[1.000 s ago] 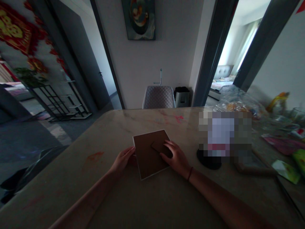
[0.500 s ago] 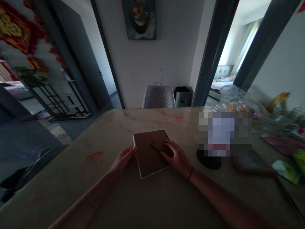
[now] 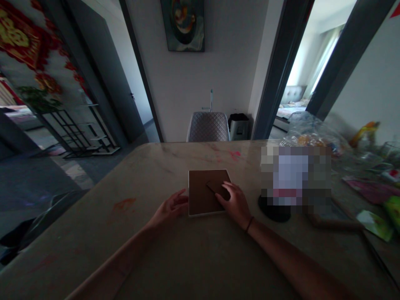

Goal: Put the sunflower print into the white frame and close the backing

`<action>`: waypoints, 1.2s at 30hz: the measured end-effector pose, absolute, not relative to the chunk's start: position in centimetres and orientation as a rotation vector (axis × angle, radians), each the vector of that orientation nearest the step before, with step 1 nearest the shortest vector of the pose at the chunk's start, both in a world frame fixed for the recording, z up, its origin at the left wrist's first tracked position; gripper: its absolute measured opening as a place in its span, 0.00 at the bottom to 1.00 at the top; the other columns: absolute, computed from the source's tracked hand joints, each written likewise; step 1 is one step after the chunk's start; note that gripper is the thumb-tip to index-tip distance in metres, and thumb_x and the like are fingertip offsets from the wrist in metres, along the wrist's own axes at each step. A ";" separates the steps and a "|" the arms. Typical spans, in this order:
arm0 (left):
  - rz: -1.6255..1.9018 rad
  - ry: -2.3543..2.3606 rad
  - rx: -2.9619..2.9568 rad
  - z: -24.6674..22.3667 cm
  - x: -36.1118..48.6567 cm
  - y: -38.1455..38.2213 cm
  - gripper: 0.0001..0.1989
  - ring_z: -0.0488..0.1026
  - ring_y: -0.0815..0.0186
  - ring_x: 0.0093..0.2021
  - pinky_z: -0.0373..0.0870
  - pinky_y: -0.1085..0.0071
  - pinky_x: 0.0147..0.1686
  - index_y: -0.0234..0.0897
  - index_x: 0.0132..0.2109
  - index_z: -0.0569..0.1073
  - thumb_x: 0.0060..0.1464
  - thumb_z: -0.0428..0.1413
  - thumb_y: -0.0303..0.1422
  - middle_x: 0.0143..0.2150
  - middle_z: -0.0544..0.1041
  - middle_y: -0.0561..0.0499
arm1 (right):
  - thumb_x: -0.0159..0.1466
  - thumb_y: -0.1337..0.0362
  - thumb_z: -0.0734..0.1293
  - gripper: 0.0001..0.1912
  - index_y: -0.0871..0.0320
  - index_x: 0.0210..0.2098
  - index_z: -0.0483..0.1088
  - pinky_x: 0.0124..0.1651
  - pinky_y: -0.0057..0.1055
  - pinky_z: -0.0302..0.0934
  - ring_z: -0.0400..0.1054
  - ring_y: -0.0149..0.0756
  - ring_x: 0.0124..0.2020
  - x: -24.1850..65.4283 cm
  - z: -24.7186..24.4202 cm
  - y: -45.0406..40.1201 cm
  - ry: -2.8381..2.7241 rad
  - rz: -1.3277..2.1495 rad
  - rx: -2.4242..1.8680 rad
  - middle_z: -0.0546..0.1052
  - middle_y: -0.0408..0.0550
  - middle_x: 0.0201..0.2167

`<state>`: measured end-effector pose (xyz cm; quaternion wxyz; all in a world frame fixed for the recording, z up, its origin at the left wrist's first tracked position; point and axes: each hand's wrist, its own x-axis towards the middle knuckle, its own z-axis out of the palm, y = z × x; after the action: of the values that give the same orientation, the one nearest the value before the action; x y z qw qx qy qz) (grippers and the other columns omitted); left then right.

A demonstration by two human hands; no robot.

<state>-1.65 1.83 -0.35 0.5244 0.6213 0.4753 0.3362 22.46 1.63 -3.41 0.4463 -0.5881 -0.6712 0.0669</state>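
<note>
A square brown board with a white rim [image 3: 200, 200] lies flat on the stone tabletop [image 3: 137, 179], its edges square to my view. A smaller dark brown flap [image 3: 217, 186] lies on its upper right part. My right hand [image 3: 236, 204] rests on the board, its fingers over the flap's lower end, hiding part of it. My left hand [image 3: 171, 207] lies just left of the board, fingers spread, their tips at or very near its left edge.
To the right are a pixelated, unreadable patch [image 3: 295, 177] above a black round mat [image 3: 271, 212], and a clear plastic bag of items [image 3: 312, 137]. Pink and green papers [image 3: 371, 187] lie further right. A quilted grey chair [image 3: 208, 127] stands beyond the table's far edge.
The board has turned from a tilted diamond to square with the view and moved right. Both hands moved with it, and my left hand's fingers have spread.
</note>
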 end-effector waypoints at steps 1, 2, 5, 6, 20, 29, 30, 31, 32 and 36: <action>0.821 1.223 1.608 -0.6 -1.5 1.8 0.39 0.68 0.53 0.51 0.67 0.60 0.44 0.38 0.61 0.55 0.44 0.57 0.46 0.59 0.63 0.39 | 0.56 0.54 0.64 0.20 0.61 0.43 0.70 0.56 0.47 0.52 0.60 0.46 0.53 22.6 -3.5 1.7 -1.686 0.124 -1.484 0.72 0.56 0.47; 0.815 1.303 1.760 -0.8 -1.4 1.7 0.38 0.65 0.52 0.54 0.65 0.58 0.48 0.39 0.60 0.57 0.43 0.58 0.46 0.61 0.60 0.40 | 0.55 0.54 0.64 0.20 0.61 0.42 0.70 0.56 0.47 0.52 0.60 0.47 0.53 22.7 -3.6 1.8 -1.705 0.090 -1.506 0.72 0.56 0.46; 0.746 1.400 2.142 -1.3 -1.2 1.6 0.36 0.57 0.53 0.60 0.52 0.56 0.57 0.42 0.58 0.61 0.41 0.58 0.47 0.60 0.61 0.44 | 0.55 0.55 0.65 0.19 0.61 0.41 0.71 0.54 0.45 0.54 0.61 0.46 0.52 22.9 -3.7 2.0 -1.739 0.043 -1.531 0.72 0.55 0.45; 0.709 1.404 2.216 -1.4 -1.1 1.5 0.35 0.56 0.53 0.60 0.50 0.57 0.58 0.42 0.58 0.62 0.42 0.57 0.48 0.60 0.62 0.44 | 0.55 0.54 0.65 0.20 0.61 0.42 0.71 0.53 0.44 0.55 0.61 0.46 0.51 23.0 -3.6 2.0 -1.744 0.039 -1.533 0.72 0.55 0.45; 0.549 1.451 2.319 -0.9 -0.7 0.9 0.35 0.57 0.56 0.60 0.48 0.60 0.59 0.38 0.59 0.61 0.46 0.54 0.49 0.61 0.60 0.45 | 0.58 0.60 0.63 0.14 0.62 0.39 0.71 0.48 0.40 0.61 0.67 0.45 0.45 22.7 -2.2 2.4 -2.018 -0.045 -1.589 0.74 0.58 0.41; 0.648 1.480 2.112 -0.6 -0.6 0.8 0.35 0.56 0.53 0.60 0.49 0.58 0.59 0.43 0.56 0.65 0.41 0.58 0.48 0.60 0.63 0.48 | 0.60 0.62 0.60 0.14 0.60 0.43 0.69 0.46 0.39 0.63 0.68 0.43 0.45 22.6 -2.3 1.7 -1.980 0.018 -1.538 0.74 0.55 0.42; 0.662 1.480 2.095 -0.6 -0.7 0.8 0.35 0.56 0.53 0.61 0.49 0.58 0.58 0.43 0.56 0.65 0.40 0.58 0.48 0.59 0.63 0.49 | 0.60 0.62 0.60 0.13 0.59 0.43 0.69 0.45 0.38 0.64 0.68 0.42 0.44 22.6 -2.3 1.7 -1.972 0.025 -1.525 0.74 0.54 0.42; 0.673 1.472 2.081 -0.6 -0.7 0.8 0.35 0.56 0.53 0.61 0.50 0.58 0.58 0.44 0.56 0.65 0.40 0.58 0.48 0.59 0.64 0.49 | 0.60 0.62 0.60 0.13 0.59 0.43 0.69 0.45 0.38 0.64 0.68 0.42 0.44 22.6 -2.4 1.7 -1.962 0.034 -1.514 0.74 0.53 0.42; 0.679 1.464 2.071 -0.5 -0.7 0.8 0.35 0.56 0.53 0.61 0.50 0.58 0.58 0.44 0.56 0.65 0.40 0.59 0.48 0.59 0.64 0.49 | 0.60 0.62 0.60 0.13 0.59 0.43 0.68 0.44 0.38 0.64 0.68 0.41 0.44 22.7 -2.4 1.7 -1.952 0.042 -1.505 0.74 0.53 0.42; 0.684 1.453 2.048 -0.5 -0.8 0.9 0.36 0.55 0.52 0.61 0.51 0.56 0.58 0.43 0.56 0.65 0.38 0.59 0.48 0.59 0.64 0.49 | 0.61 0.61 0.60 0.14 0.59 0.44 0.68 0.44 0.37 0.64 0.69 0.41 0.44 22.8 -2.8 1.7 -1.917 0.067 -1.487 0.74 0.52 0.43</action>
<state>-0.76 0.93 -0.50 0.2662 0.7585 0.5382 0.2533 22.83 1.75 -2.78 0.3496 -0.5741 -0.7400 0.0259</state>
